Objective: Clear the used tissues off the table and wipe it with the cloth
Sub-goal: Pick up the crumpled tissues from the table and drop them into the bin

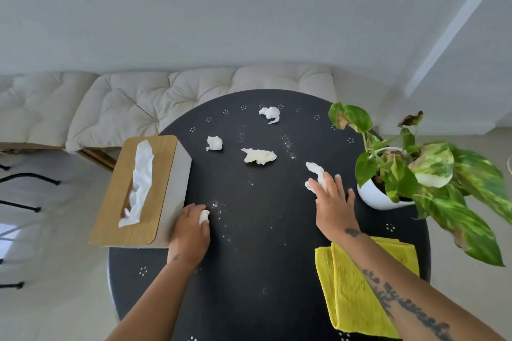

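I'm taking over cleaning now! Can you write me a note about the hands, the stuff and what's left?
Left hand grips a small crumpled white tissue.
Right hand rests its fingers on a long crumpled white tissue, not lifted.
Three more crumpled white tissues lie loose on the round black table.
Folded yellow cloth lies at the near right edge.
Left to do: clear all tissues, then wipe.

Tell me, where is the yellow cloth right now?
In the head view, the yellow cloth lies folded at the near right edge of the table, beneath the right forearm, nearer than the potted plant.
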